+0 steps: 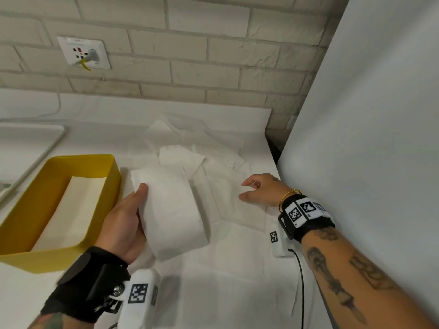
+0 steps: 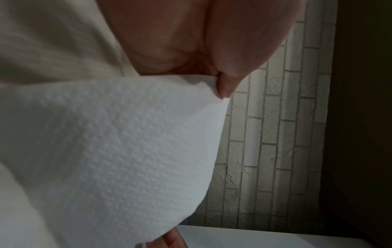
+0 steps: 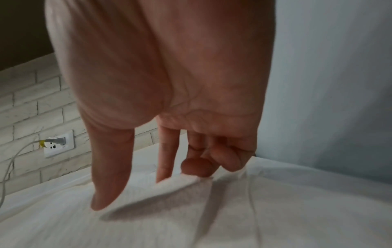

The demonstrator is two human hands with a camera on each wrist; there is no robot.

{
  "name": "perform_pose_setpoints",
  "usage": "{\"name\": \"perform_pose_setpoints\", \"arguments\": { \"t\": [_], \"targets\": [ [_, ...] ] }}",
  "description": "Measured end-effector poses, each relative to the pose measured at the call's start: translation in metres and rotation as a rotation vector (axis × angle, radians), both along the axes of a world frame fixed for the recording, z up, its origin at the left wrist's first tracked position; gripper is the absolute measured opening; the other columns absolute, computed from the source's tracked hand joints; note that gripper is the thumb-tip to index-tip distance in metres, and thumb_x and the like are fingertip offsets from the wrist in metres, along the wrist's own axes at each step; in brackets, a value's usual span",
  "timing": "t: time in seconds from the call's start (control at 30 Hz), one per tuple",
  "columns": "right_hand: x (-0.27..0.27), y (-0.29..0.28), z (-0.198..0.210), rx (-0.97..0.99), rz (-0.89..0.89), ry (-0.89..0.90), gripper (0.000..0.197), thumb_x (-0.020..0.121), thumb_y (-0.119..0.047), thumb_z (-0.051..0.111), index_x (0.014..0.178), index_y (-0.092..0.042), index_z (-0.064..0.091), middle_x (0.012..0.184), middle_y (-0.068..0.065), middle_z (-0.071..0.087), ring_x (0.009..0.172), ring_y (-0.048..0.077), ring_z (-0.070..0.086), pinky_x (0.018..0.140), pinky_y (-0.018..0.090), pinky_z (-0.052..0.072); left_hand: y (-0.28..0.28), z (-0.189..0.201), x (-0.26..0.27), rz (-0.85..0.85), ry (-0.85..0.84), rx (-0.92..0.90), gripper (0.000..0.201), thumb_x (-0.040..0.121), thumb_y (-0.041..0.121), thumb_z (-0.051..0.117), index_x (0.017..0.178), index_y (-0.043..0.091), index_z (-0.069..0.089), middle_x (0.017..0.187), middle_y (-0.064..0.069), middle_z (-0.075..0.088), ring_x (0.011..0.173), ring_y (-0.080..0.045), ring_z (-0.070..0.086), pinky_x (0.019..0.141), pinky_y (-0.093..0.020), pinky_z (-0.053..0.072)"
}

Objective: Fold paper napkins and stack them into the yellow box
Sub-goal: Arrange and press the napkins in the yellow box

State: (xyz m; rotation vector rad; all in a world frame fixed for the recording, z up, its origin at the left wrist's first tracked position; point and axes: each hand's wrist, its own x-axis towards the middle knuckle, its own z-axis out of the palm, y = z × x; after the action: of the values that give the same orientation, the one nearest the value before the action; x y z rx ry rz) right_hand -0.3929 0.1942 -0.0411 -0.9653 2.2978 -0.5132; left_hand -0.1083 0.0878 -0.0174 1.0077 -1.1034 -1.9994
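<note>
My left hand [image 1: 133, 219] grips a folded white napkin [image 1: 169, 212] above the counter, thumb on top, just right of the yellow box [image 1: 111, 186]. The left wrist view shows the thumb pinching the embossed napkin [image 2: 127, 151] at its edge. Folded napkins [image 1: 71, 210] lie inside the box. My right hand [image 1: 259, 189] hovers low over the loose napkins [image 1: 228, 193] spread on the counter, fingers loosely curled and holding nothing. In the right wrist view its fingertips [image 3: 106, 201] hang just above a flat napkin [image 3: 212, 209].
More unfolded napkins [image 1: 180, 136] lie toward the brick wall. A white panel [image 1: 370, 115] rises close on the right. A wall socket [image 1: 83, 52] with a plugged cable sits at back left. A white tray edge [image 1: 47, 143] lies left of the box.
</note>
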Motion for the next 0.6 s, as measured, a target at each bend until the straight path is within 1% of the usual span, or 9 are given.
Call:
{"name": "perform_pose_setpoints", "arguments": {
  "t": [0.03, 0.1, 0.13, 0.17, 0.23, 0.33, 0.4, 0.5, 0.6],
  "targets": [
    [0.000, -0.001, 0.000, -0.005, 0.017, 0.013, 0.040, 0.086, -0.040, 0.077, 0.122, -0.027, 0.065, 0.114, -0.006, 0.057, 0.107, 0.015, 0.056, 0.085, 0.025, 0.042, 0.001, 0.001, 0.000, 0.006, -0.002, -0.003, 0.027, 0.107, 0.029, 0.045, 0.101, 0.021, 0.069, 0.096, 0.003, 0.080, 0.087, -0.010, 0.076, 0.086, -0.037, 0.051],
    [0.001, -0.004, 0.000, -0.078, 0.013, 0.040, 0.021, 0.088, -0.035, 0.076, 0.106, -0.026, 0.071, 0.096, -0.007, 0.060, 0.097, 0.017, 0.059, 0.076, 0.023, 0.042, 0.001, 0.003, 0.001, 0.019, -0.009, -0.001, 0.025, 0.107, 0.029, 0.046, 0.100, 0.021, 0.069, 0.095, 0.003, 0.080, 0.085, -0.009, 0.076, 0.090, -0.038, 0.051],
    [0.000, -0.004, 0.000, -0.127, -0.004, 0.043, 0.011, 0.088, -0.033, 0.076, 0.097, -0.027, 0.072, 0.091, -0.006, 0.061, 0.093, 0.017, 0.060, 0.075, 0.023, 0.043, 0.000, 0.004, 0.001, 0.021, -0.008, 0.000, 0.025, 0.107, 0.029, 0.047, 0.100, 0.021, 0.069, 0.096, 0.003, 0.080, 0.085, -0.010, 0.076, 0.091, -0.038, 0.051],
    [-0.001, -0.005, 0.001, -0.175, -0.010, 0.037, 0.005, 0.088, -0.030, 0.076, 0.088, -0.030, 0.072, 0.089, -0.005, 0.064, 0.093, 0.018, 0.061, 0.077, 0.024, 0.045, -0.001, 0.004, 0.001, 0.023, -0.002, 0.000, 0.024, 0.106, 0.029, 0.047, 0.100, 0.020, 0.069, 0.096, 0.003, 0.080, 0.086, -0.010, 0.076, 0.092, -0.038, 0.050],
    [-0.004, -0.004, 0.003, -0.241, 0.009, 0.033, 0.014, 0.088, -0.026, 0.077, 0.078, -0.034, 0.070, 0.089, -0.006, 0.069, 0.091, 0.014, 0.063, 0.084, 0.026, 0.047, -0.002, 0.004, 0.001, 0.024, 0.006, 0.001, 0.024, 0.106, 0.030, 0.047, 0.101, 0.021, 0.068, 0.096, 0.003, 0.080, 0.086, -0.010, 0.076, 0.093, -0.038, 0.050],
    [-0.003, -0.001, 0.010, -0.316, 0.012, -0.013, 0.011, 0.089, -0.024, 0.077, 0.081, -0.029, 0.071, 0.086, -0.009, 0.070, 0.084, 0.007, 0.062, 0.079, 0.022, 0.046, -0.001, 0.004, -0.001, 0.023, 0.007, -0.005, 0.023, 0.106, 0.029, 0.047, 0.100, 0.023, 0.067, 0.092, 0.006, 0.080, 0.082, -0.007, 0.075, 0.088, -0.036, 0.051],
    [-0.003, 0.001, 0.019, -0.441, -0.041, -0.144, 0.010, 0.091, -0.020, 0.074, 0.083, -0.024, 0.070, 0.085, -0.008, 0.069, 0.085, 0.009, 0.063, 0.078, 0.020, 0.045, -0.002, 0.004, -0.002, 0.017, 0.014, -0.005, 0.024, 0.107, 0.029, 0.046, 0.100, 0.021, 0.068, 0.093, 0.005, 0.080, 0.084, -0.008, 0.076, 0.089, -0.036, 0.051],
    [-0.008, 0.005, 0.031, -0.606, -0.125, -0.317, 0.015, 0.088, -0.020, 0.076, 0.076, -0.028, 0.072, 0.084, -0.006, 0.070, 0.086, 0.018, 0.064, 0.083, 0.031, 0.049, -0.003, 0.003, -0.003, 0.005, 0.022, -0.006, 0.027, 0.107, 0.028, 0.046, 0.098, 0.020, 0.070, 0.093, 0.003, 0.080, 0.083, -0.008, 0.076, 0.088, -0.036, 0.050],
    [-0.010, 0.005, 0.034, -0.550, -0.106, -0.313, 0.017, 0.090, -0.014, 0.074, 0.080, -0.028, 0.071, 0.089, 0.010, 0.074, 0.083, 0.027, 0.066, 0.085, 0.039, 0.052, -0.003, 0.002, -0.004, -0.003, 0.017, -0.006, 0.025, 0.107, 0.029, 0.046, 0.100, 0.021, 0.069, 0.095, 0.004, 0.080, 0.085, -0.009, 0.076, 0.088, -0.036, 0.051]
  ]
}}
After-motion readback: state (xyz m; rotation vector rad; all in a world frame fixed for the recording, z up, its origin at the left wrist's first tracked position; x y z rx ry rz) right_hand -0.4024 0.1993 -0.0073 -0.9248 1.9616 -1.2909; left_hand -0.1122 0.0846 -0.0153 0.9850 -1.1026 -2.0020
